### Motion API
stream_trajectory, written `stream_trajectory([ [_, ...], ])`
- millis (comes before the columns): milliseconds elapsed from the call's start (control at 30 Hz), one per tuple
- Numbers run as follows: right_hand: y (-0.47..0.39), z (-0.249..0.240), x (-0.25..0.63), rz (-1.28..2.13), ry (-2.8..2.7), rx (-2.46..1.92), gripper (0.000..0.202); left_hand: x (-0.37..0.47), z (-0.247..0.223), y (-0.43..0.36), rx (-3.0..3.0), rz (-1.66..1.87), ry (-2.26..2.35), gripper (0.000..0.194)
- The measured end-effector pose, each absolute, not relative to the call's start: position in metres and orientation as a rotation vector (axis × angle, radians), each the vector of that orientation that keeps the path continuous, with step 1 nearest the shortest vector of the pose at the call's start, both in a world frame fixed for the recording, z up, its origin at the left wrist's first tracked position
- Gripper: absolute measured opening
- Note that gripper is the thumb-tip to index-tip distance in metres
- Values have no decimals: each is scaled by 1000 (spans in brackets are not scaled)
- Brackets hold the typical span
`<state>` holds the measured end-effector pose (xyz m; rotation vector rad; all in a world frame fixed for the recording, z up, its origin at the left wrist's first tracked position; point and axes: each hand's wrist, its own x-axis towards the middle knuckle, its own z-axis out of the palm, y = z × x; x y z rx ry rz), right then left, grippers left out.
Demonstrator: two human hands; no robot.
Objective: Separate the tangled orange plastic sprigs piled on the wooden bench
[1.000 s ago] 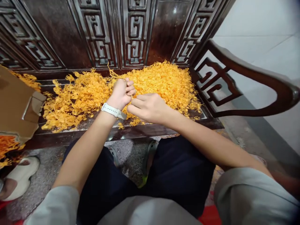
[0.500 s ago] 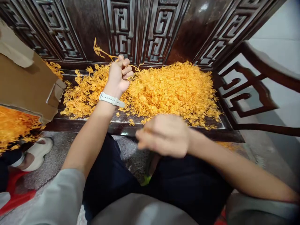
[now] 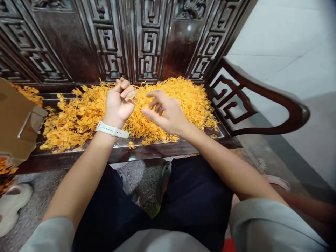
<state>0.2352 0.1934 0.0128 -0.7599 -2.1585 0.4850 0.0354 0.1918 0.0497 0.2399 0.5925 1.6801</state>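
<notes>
a single head-worn view looks forward and down, from close above, at the long, dark-brown wooden worktop (image 3: 157, 151).

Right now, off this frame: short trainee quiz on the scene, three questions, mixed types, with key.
1. Which hand holds a yellow strand?
A) left
B) right
C) neither
2. True or false: the right hand is open, not clenched.
3. Fill in: in the picture, the box is at the ____ edge.

Key:
1: A, the left hand.
2: true.
3: left.
</notes>
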Motion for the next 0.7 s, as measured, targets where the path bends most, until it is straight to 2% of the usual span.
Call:
stream_trajectory([
  [67, 186, 12, 224, 473, -2211, -753, 59, 42, 49, 192, 218, 1710, 512, 26],
  [200, 202, 1, 214, 678, -2067, -698, 23, 57, 45, 189, 318, 1657, 608, 34],
  [267, 212, -5, 212, 804, -1916, -653, 22, 67, 40, 184, 423, 1619, 691, 35],
  [367, 214, -8, 209, 902, -1794, -638, 22, 80, 33, 181, 485, 1664, 780, 9],
  [400, 211, -7, 209, 909, -1795, -650, 23, 83, 31, 181, 481, 1694, 814, 6],
  [567, 185, 3, 208, 670, -2001, -545, 26, 74, 22, 192, 303, 1713, 982, 24],
  [700, 177, 8, 208, 588, -1981, -453, 31, 60, 26, 194, 237, 1639, 917, 22],
])
